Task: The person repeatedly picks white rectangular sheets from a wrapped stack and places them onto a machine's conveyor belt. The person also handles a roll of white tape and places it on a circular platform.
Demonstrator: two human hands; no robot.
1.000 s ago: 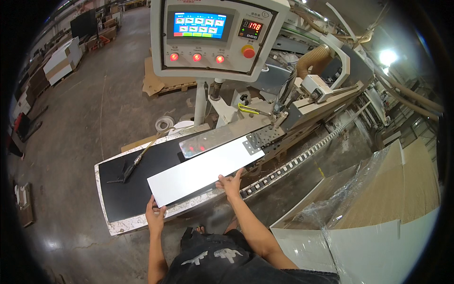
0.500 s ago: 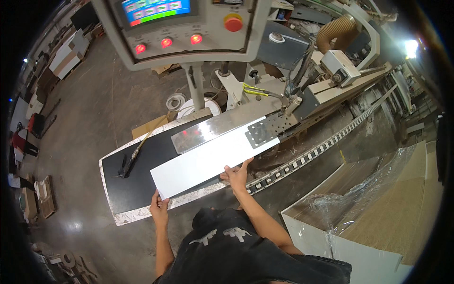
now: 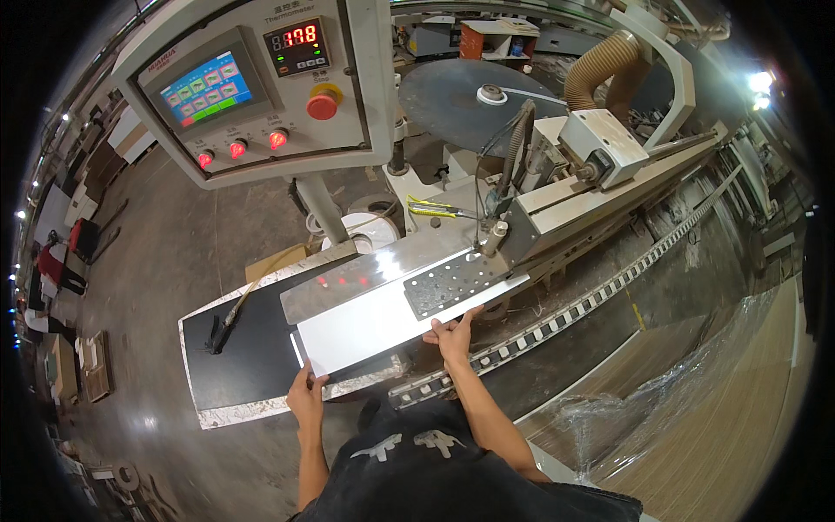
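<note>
White panel (image 3: 376, 326), lengthwise toward far right

White board (image 3: 365, 331): smooth, satin sheen
Tabletop (image 3: 252, 352): smooth, matt
Long plate (image 3: 348, 277): polished metal, mirror-like
Perforated plate (image 3: 452, 288): dull metal
Hose (image 3: 600, 67), one o'clock: ribbed, plastic-looking
Wrap (image 3: 600, 426), four o'clock: crumpled, glossy clear plastic
Shirt (image 3: 409, 487): matt cloth

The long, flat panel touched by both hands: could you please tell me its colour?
The panel is white on top, showing best in the head view.
</note>
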